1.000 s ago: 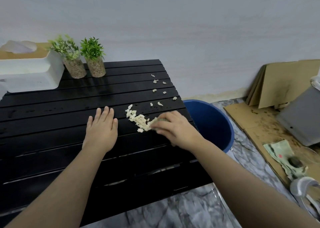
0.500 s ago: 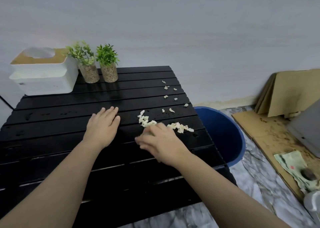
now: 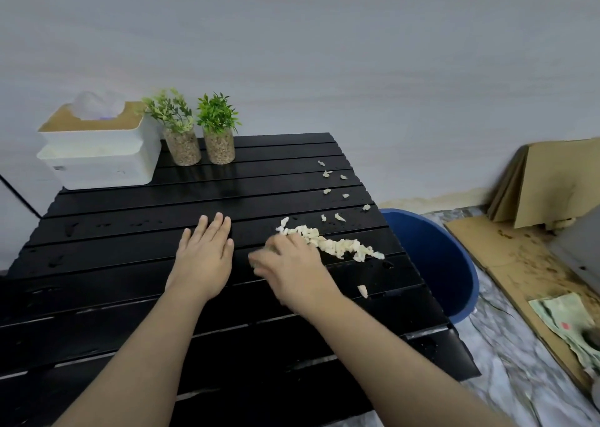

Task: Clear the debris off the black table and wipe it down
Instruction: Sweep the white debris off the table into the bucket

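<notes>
Since the earlier frame, the right hand is travelling back toward frame centre behind the pale heap, and the heap is lying stretched into a longer band running toward the right edge of the table. That hand is blurred; its fingers are curled low against the slats over something greenish, possibly a cloth or sponge, though whether it is actually gripping it cannot be told. The left hand is resting flat and open, palm down, fingers together, holding nothing and bracing just left of the sweep.

The main debris pile is sitting right of centre, touching the sweeping hand and trailing toward the table's right edge. One stray piece is lying below the band, near that edge. Further scattered bits are lying apart in the upper right of the black table, not yet gathered.

The blue bucket is standing on the floor just beside the right edge, below the band's far end.

Judgement: clearing is partway done and wiping is pending. The sweep should be running along the slats, not across them, since crumbs could drop into the gaps. Pushing steadily toward the bucket, with a hand cupped under the edge, should be limiting spill onto the floor. The two potted plants and tissue box at upper left are standing well clear.
</notes>
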